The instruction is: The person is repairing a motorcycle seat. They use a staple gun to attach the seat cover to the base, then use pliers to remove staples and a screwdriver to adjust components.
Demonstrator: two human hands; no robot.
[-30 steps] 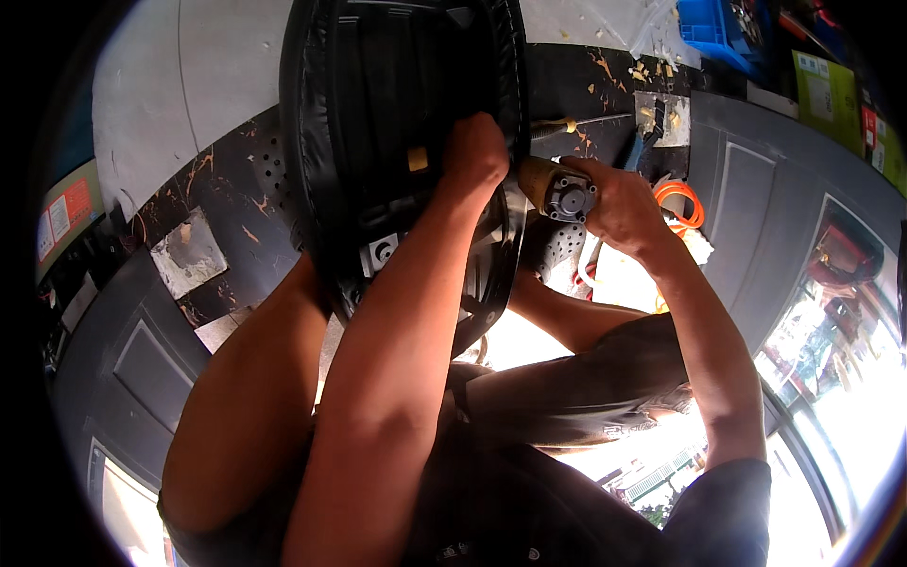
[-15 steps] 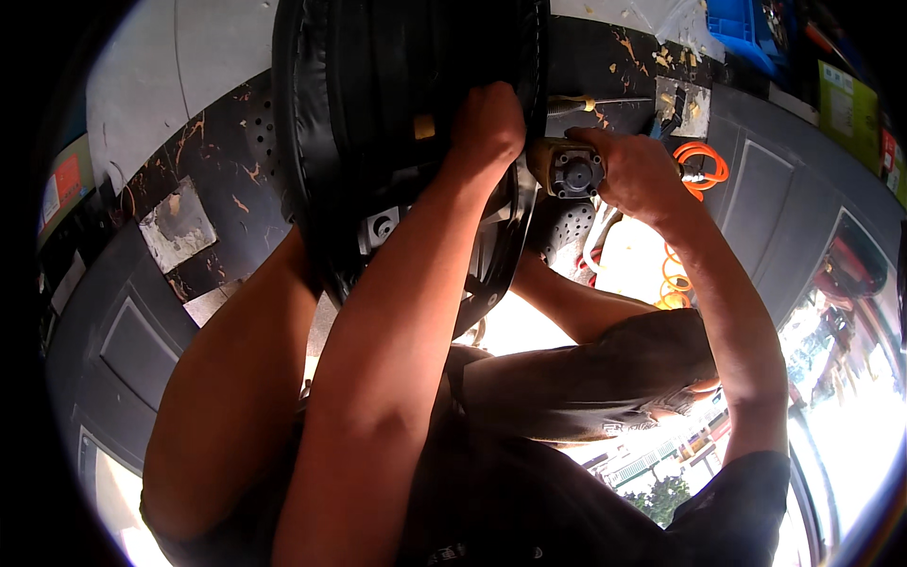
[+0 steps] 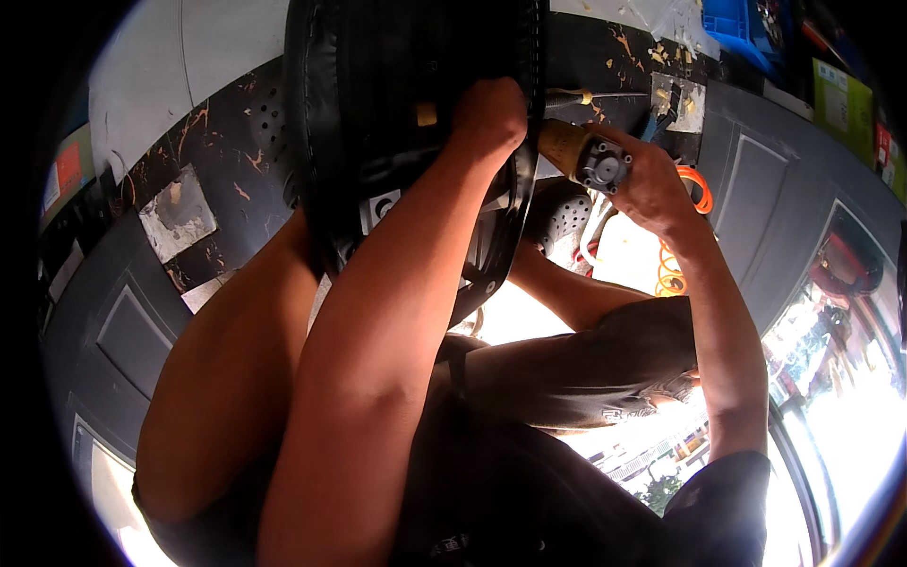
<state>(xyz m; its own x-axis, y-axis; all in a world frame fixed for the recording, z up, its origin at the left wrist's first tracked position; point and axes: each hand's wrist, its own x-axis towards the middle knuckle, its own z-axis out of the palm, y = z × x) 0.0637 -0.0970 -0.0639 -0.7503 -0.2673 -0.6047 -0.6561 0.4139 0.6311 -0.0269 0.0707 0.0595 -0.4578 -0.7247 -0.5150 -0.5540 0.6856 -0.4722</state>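
A black padded seat (image 3: 368, 66) with stitched edges and metal fittings stands upended between my legs, its inner side toward me. My left hand (image 3: 487, 118), closed, is against it near the right rim; whatever its fingers hold is hidden. Right beside that rim, my right hand (image 3: 647, 180) grips an air impact tool (image 3: 576, 151) with a yellowish body and grey end housing; the tool's front is partly hidden. Behind it lies a screwdriver (image 3: 572, 97) with a black and yellow handle. An orange coiled air hose (image 3: 671, 274) hangs beneath my right hand.
My clog (image 3: 567, 213) is right of the seat's lower part. A blue plastic bin (image 3: 737, 33) and green boxes (image 3: 841, 94) are at back right, another box (image 3: 71, 165) at far left. Grey panelled doors (image 3: 756, 180) curve along both sides, with bright glass at lower right.
Both hands and the tool sit higher in the picture than a second ago. Over the last half second the tool has shifted slightly right and turned, with my left hand still closed at the seat.
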